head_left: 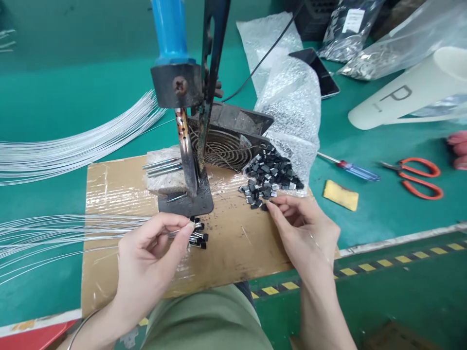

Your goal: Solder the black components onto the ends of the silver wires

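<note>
My left hand (pixel 156 257) is closed in a pinch at the end of a thin white wire, over the cardboard. Several more wires (pixel 109 228) run beneath it from the left, with small black connectors (pixel 200 238) on their ends just past the fingertips. My right hand (pixel 306 228) has thumb and forefinger pinched at the near edge of a pile of small black connectors (pixel 273 170), on one piece there. Between the hands and farther back stands a soldering iron (pixel 184 141) with a blue handle, tip down, held by a black metal stand (pixel 204 199).
Cardboard (pixel 233 272) covers the table's front. A fan (pixel 226 146) lies behind the iron. Bubble wrap (pixel 295 107) lies under the pile. To the right are a screwdriver (pixel 353 170), a yellow sponge (pixel 341 195) and orange-handled scissors (pixel 419 175). A white wire bundle (pixel 80 146) lies left.
</note>
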`<action>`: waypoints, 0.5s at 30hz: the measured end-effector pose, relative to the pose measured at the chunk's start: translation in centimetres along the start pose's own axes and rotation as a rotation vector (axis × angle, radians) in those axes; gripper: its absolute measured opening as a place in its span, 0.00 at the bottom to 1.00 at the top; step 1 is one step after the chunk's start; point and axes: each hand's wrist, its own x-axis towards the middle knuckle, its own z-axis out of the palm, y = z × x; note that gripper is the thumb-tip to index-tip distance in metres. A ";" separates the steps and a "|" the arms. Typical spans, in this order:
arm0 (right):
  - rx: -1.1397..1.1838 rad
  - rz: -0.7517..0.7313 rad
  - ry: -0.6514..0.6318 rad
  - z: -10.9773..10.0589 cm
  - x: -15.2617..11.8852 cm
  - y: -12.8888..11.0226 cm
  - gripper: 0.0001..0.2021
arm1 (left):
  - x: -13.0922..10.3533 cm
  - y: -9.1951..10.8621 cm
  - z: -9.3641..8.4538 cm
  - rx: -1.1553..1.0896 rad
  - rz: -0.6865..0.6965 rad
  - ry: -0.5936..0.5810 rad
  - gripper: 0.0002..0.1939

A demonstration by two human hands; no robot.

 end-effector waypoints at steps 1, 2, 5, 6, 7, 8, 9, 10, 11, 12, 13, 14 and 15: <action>0.003 0.004 0.012 0.1 -0.1 0.0 0.09 | 0.0 0.0 0.0 -0.001 0.002 0.002 0.02; 0.003 0.014 0.033 0.1 -0.2 -0.1 0.09 | 0.0 0.0 0.0 -0.003 0.004 0.003 0.02; 0.085 0.098 0.128 0.1 -0.6 -0.9 0.10 | -0.1 0.0 0.0 -0.012 0.009 0.003 0.03; 0.150 0.126 0.160 0.2 -0.8 -1.4 0.11 | -0.2 0.0 0.0 -0.014 0.008 0.003 0.03; 0.234 0.139 0.178 0.2 -0.9 -2.0 0.11 | -0.2 0.1 0.0 -0.017 0.007 0.003 0.03; 0.316 0.137 0.180 0.4 -1.1 -2.7 0.10 | -0.1 0.1 0.0 -0.018 0.004 0.004 0.03; 0.380 0.128 0.168 0.5 -1.3 -3.4 0.09 | -0.1 0.2 0.0 -0.018 0.004 0.006 0.03; 0.425 0.114 0.139 0.6 -1.5 -4.1 0.08 | -0.1 0.2 0.0 -0.018 0.005 0.007 0.04; 0.459 0.098 0.109 0.8 -1.7 -4.8 0.06 | -0.1 0.2 0.0 -0.017 0.005 0.009 0.04; 0.489 0.090 0.058 0.9 -2.0 -5.4 0.05 | 0.0 0.2 0.0 -0.017 0.004 0.009 0.03; 0.518 0.074 0.007 1.1 -2.3 -6.0 0.04 | 0.0 0.2 0.0 -0.015 0.003 0.008 0.03; 0.534 0.051 -0.047 1.3 -2.7 -6.5 0.04 | 0.0 0.2 0.0 -0.014 0.002 0.006 0.03; 0.537 0.018 -0.096 1.4 -3.0 -6.9 0.06 | -0.1 0.2 -0.1 -0.012 0.000 0.005 0.03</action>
